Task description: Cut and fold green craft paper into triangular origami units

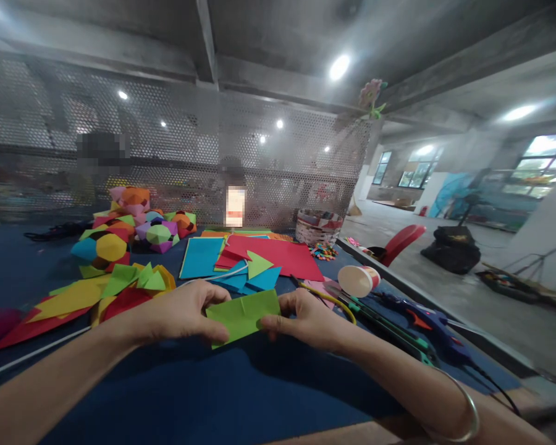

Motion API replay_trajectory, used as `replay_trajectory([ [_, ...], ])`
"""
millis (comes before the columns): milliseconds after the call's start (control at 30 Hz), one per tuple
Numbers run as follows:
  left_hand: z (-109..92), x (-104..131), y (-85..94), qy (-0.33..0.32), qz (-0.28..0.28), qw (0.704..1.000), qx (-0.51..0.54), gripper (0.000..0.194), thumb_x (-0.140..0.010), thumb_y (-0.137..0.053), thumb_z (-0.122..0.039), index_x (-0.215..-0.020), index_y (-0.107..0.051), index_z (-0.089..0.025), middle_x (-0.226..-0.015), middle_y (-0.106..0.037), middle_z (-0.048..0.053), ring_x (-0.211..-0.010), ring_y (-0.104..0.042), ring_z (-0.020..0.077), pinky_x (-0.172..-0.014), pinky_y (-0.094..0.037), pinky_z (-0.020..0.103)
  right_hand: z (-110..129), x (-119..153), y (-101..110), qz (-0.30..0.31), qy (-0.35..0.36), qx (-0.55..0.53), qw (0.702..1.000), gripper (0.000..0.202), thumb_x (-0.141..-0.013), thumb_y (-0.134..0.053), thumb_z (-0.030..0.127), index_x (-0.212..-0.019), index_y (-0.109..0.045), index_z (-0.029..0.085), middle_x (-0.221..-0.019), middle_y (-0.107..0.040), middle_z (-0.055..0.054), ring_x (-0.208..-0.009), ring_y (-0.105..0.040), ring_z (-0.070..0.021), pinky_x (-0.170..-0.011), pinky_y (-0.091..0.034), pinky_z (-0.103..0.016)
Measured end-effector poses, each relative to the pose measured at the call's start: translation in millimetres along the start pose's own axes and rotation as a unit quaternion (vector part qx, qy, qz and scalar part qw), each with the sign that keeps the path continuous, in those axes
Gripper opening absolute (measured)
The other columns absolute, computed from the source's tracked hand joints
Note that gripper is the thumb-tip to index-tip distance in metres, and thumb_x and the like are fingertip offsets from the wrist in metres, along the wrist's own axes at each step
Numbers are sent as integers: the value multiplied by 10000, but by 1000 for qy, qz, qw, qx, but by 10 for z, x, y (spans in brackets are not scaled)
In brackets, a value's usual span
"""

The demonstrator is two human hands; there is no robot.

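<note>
A green piece of paper (244, 316), creased across, is held up above the blue tabletop (204, 395) between my two hands. My left hand (188, 312) pinches its left end, with the thumb on the near face. At the other end my right hand (306, 318) grips the paper between thumb and fingers. Just beyond the paper lie blue folded pieces (254, 283) and a light green triangle (258, 266). Red sheets (282, 253) and blue sheets (201, 256) are stacked behind them.
Folded paper balls (155, 232) and loose folded pieces (81, 300) lie left. A white cable (41, 355) crosses the table. At right are a paper cup (359, 280), a green-handled tool (389, 330), a glue gun (426, 324) and a woven basket (319, 227). Perforated panels (167, 148) stand behind.
</note>
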State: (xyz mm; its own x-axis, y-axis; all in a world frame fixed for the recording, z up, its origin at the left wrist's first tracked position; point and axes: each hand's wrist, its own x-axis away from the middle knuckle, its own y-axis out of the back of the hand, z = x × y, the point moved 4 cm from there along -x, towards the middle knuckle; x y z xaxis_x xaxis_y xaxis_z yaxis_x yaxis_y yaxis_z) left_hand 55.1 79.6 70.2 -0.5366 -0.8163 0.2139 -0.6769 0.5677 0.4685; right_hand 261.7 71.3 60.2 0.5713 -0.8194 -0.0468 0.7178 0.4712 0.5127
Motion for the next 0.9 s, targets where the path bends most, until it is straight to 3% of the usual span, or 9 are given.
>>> replay_trajectory([
  [200, 110, 60, 25, 8, 45, 999, 5, 189, -661, -788, -295, -777, -710, -167, -673, -678, -11, -598, -596, 133, -555, -457, 224, -45, -10, 6, -2, -37, -21, 999, 500, -717, -791, 658, -638, -704, 172, -654, -699, -12, -586, -507, -123, -579, -337, -257],
  [300, 139, 71, 40, 16, 57, 998, 24, 189, -662, -816, -300, -767, -731, -168, -665, -683, -11, -590, -587, 127, -549, -449, 217, -76, -23, 21, -2, -31, -23, 999, 483, -758, -751, 647, -665, -693, 176, -691, -716, -23, -628, -564, -142, -616, -380, -259],
  [400, 127, 69, 70, 18, 29, 997, 70, 334, -600, -904, -350, -835, -748, -172, -789, -732, 10, -688, -625, 144, -618, -472, 222, -88, -35, 65, -26, -16, -7, 999, 424, -835, -677, 586, -721, -688, 178, -734, -745, -43, -711, -647, -183, -689, -450, -276],
  [600, 113, 63, 42, 35, -59, 976, 206, 617, -660, -825, -724, -918, -749, -170, -884, -715, 51, -776, -619, 164, -699, -474, 248, -32, -16, 66, -62, 32, 80, 994, 340, -928, -572, 411, -758, -733, 164, -791, -765, -54, -757, -659, -198, -723, -462, -293],
  [833, 135, 42, 26, 42, -73, 964, 252, 603, -582, -922, -657, -881, -776, -155, -710, -654, -7, -604, -494, 88, -552, -346, 199, -40, -1, 17, -72, 44, 105, 991, 262, -928, -585, 310, -767, -733, 165, -771, -751, -49, -734, -647, -186, -667, -450, -281],
  [900, 125, 40, 7, 42, -54, 964, 256, 610, -578, -930, -648, -888, -786, -143, -758, -693, 18, -629, -538, 95, -585, -379, 203, -46, -1, 14, -70, 50, 98, 991, 248, -929, -585, 284, -770, -729, 161, -776, -756, -57, -738, -660, -190, -676, -459, -282],
])
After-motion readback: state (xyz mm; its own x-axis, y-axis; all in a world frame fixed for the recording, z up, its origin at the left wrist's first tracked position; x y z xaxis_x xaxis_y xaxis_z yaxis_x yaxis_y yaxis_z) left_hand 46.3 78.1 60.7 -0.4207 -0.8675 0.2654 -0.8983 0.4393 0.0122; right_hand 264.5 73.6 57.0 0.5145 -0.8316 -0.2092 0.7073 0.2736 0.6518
